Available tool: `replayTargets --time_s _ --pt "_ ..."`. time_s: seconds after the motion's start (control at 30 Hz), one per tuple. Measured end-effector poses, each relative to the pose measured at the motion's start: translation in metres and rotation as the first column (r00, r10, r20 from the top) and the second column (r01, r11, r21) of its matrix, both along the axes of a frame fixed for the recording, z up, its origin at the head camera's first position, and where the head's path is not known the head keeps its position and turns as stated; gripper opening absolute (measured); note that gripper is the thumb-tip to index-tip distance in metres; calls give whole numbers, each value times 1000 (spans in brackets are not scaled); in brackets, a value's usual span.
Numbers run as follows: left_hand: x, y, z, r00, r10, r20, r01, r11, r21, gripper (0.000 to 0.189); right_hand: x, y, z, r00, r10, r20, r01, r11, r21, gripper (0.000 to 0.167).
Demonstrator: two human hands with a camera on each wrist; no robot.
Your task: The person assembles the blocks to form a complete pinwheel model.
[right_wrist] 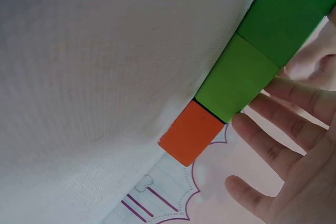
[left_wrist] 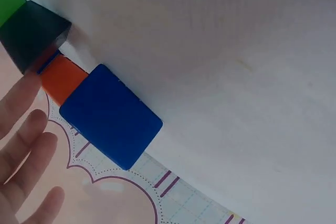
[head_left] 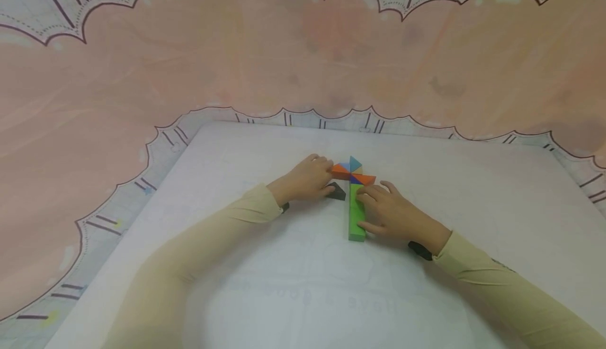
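Observation:
A pinwheel of wedge-shaped blocks in orange, blue and pale wood lies on the table, with an orange wedge (head_left: 366, 179) at its right side. Below it runs a stem of green blocks (head_left: 357, 222). My left hand (head_left: 310, 178) has its fingertips right at the left orange wedge (head_left: 341, 172), and its thumb reaches a dark block (head_left: 337, 191) left of the stem. In the left wrist view, a blue block (left_wrist: 111, 117) stands beside orange. My right hand (head_left: 390, 209) rests along the stem's right side, fingers extended; the right wrist view shows fingertips at the light green block (right_wrist: 236, 80).
A white table surface (head_left: 265, 286) extends around the blocks. Behind it, a pink cloth (head_left: 293, 54) with a scalloped printed border hangs at the back and left. Dark wrist straps (head_left: 420, 250) show below the hands.

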State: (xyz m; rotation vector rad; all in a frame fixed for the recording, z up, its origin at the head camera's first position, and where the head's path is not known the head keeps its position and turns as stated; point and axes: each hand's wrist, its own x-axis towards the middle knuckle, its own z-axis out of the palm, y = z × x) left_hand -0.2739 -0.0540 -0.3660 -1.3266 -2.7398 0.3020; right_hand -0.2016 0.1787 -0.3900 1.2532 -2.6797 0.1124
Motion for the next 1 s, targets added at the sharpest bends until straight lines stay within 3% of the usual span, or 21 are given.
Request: replayTargets --time_s 0.07,0.2,0.27,0.5,0.73,1.0 --pt "0 -2 1 1000 -26 0 26 1000 10 24 0 0 0 1000 -1 0 1 1000 -1 53" --pt "-1 -7 1 996 -87 36 86 996 22 43 1 -1 1 1000 -10 9 10 1000 5 53" --pt "-1 -7 0 993 -99 59 98 995 14 40 1 -1 2 1000 -17 16 16 1000 9 53" --pt "0 -2 -5 992 -82 101 80 997 20 21 1 -2 0 999 -23 23 22 1000 18 54" --pt "4 8 -11 994 -101 44 100 995 21 20 1 0 -1 1000 -17 11 17 1000 11 53" --pt "3 17 -15 1000 -26 2 26 1000 8 23 2 -2 1 999 -30 28 30 999 20 54"
